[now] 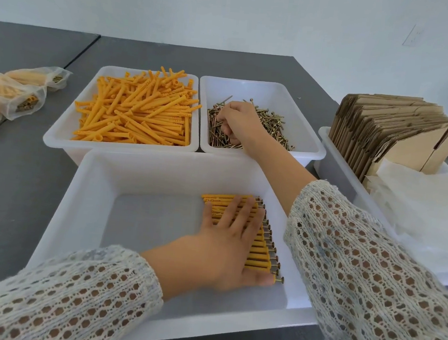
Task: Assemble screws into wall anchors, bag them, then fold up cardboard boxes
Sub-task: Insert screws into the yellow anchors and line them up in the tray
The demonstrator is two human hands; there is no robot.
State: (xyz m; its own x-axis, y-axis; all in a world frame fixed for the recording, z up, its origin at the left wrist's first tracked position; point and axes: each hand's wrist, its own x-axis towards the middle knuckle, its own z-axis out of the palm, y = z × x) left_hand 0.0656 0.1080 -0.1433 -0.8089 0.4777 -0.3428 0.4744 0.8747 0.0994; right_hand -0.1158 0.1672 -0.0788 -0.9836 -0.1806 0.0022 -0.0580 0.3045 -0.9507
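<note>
Left hand flat, right hand digging in the screws.

My left fingers lie straight on the assembled row in the near bin; my right fingers curl round screws in the far right bin, anchors left of it.

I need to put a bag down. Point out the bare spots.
Free: the near tray's floor left of the assembled anchors under the left hand; grey table between that tray and the filled bags. Crowded: anchor bin, screw bin holding the right hand, cardboard tray.
</note>
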